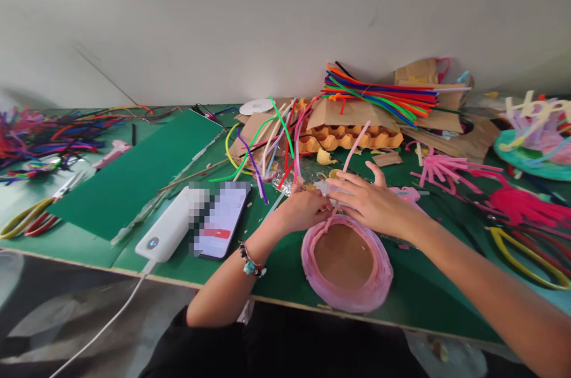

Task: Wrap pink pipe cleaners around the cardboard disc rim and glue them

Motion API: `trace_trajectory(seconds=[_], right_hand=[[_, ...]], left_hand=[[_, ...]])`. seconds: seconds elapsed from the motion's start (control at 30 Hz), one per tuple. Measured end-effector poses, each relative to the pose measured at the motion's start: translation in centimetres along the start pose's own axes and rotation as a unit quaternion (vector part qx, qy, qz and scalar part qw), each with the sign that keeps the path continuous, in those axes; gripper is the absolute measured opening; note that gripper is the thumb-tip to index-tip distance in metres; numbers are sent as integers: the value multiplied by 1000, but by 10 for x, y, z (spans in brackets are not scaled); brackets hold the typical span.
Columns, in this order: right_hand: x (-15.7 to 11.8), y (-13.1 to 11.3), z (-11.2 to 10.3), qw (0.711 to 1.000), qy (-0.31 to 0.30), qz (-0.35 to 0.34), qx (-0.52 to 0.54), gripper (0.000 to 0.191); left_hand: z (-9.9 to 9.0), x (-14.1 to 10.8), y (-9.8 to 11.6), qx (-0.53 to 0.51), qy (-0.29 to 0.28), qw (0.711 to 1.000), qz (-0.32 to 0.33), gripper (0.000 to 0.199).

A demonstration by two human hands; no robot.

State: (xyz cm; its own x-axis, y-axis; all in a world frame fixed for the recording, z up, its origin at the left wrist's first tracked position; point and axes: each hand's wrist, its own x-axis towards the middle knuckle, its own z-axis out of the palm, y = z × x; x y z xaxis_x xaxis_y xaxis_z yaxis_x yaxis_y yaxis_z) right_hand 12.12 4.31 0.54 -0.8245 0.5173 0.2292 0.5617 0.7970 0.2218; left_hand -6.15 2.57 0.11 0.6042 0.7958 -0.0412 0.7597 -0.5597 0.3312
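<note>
A round piece with a pink fuzzy-wrapped rim (348, 300) and a brown cardboard bottom (343, 256) lies on the green table in front of me. From its far edge a pale pink pipe cleaner (357, 146) rises and slants to the right. My left hand (306, 209), with a beaded bracelet on the wrist, has its fingers curled on the lower part of this pipe cleaner, just above the rim. Over the same strip my right hand (377, 202) stretches its fingers, thumb raised. The fingers partly hide where the strip meets the rim.
Behind the hands are an orange egg tray (348, 138), a bundle of colored pipe cleaners (379, 95) and cardboard scraps. To the left lie a phone (225, 217), a white power bank (172, 226) with a cable, a green board (147, 169) and scissors (33, 217). Pink glue gun (408, 194) at right.
</note>
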Motion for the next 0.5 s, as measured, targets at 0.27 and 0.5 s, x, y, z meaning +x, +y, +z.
trace_trajectory(seconds=[0.27, 0.5], right_hand=[[5, -1, 4, 1000, -16, 17, -11, 22], [-4, -2, -10, 999, -43, 1, 13, 22]], left_hand=[[6, -6, -6, -3, 42, 999, 14, 20], [8, -3, -10, -35, 51, 996, 65, 20]])
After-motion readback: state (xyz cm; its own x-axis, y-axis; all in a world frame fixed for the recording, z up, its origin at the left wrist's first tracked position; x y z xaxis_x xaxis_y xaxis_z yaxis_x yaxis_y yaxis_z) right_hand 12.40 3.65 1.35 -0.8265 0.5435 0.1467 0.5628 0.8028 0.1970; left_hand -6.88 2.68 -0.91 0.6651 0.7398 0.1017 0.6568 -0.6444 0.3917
